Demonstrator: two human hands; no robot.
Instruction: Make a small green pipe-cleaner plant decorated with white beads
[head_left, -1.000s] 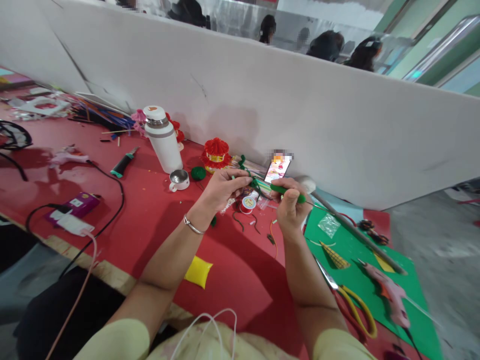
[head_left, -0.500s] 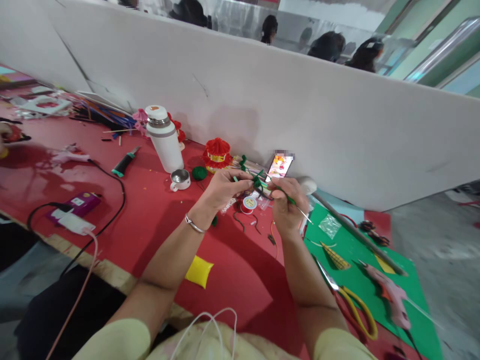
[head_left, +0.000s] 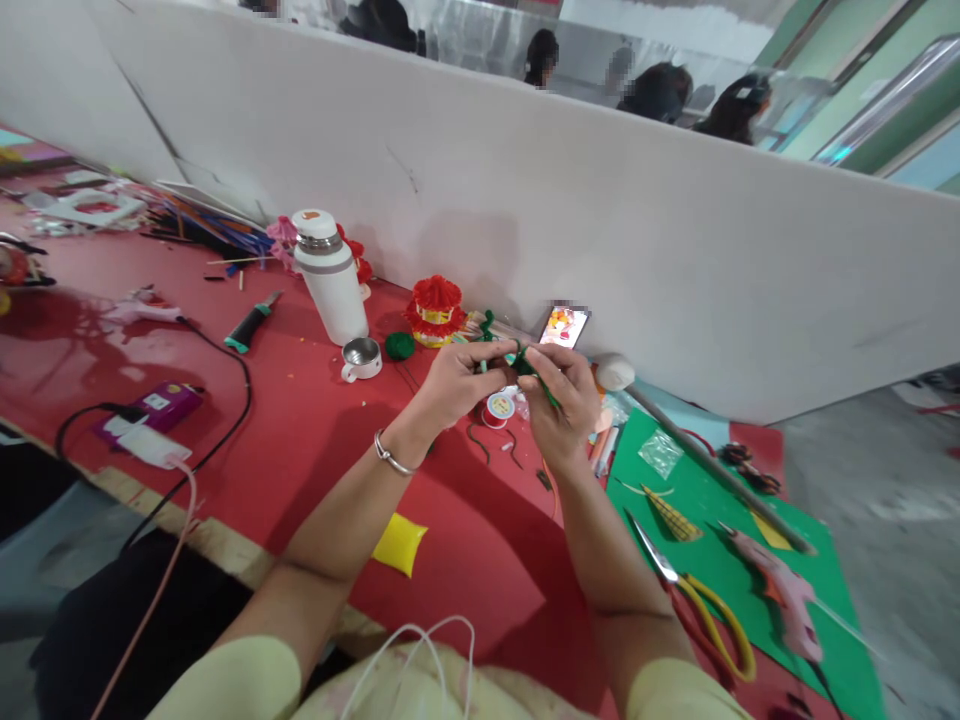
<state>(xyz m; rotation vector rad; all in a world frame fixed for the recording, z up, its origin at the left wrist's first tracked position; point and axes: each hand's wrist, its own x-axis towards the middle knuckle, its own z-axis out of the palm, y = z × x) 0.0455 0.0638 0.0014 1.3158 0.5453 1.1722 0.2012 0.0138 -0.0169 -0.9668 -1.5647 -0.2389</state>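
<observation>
My left hand (head_left: pixel 459 382) is closed, thumb and fingertips pinching a small piece of dark green yarn work (head_left: pixel 520 362). My right hand (head_left: pixel 562 395) meets it fingertip to fingertip, also closed. A green bit of the crochet hook's handle (head_left: pixel 553 399) shows beneath the right fingers; the rest of the hook is hidden. Further left lies a ball of dark green yarn (head_left: pixel 400 346). Just below the hands stands a spool of red thread (head_left: pixel 498 409). Behind them a phone (head_left: pixel 564 327) with a lit screen leans on the white partition.
A white thermos (head_left: pixel 330 285) and its cup (head_left: pixel 361 358) stand left, beside a red-and-yellow lantern-like ornament (head_left: pixel 435 310). On the right, a green sheet (head_left: pixel 720 560) bears yellow-handled scissors (head_left: pixel 709 610) and a pink glue gun (head_left: pixel 784 590). A yellow packet (head_left: pixel 401 545) lies near the front edge.
My right hand has turned and closed in on the left, its fingers now over the green yarn work. The hook's metal shaft, visible before, is out of sight.
</observation>
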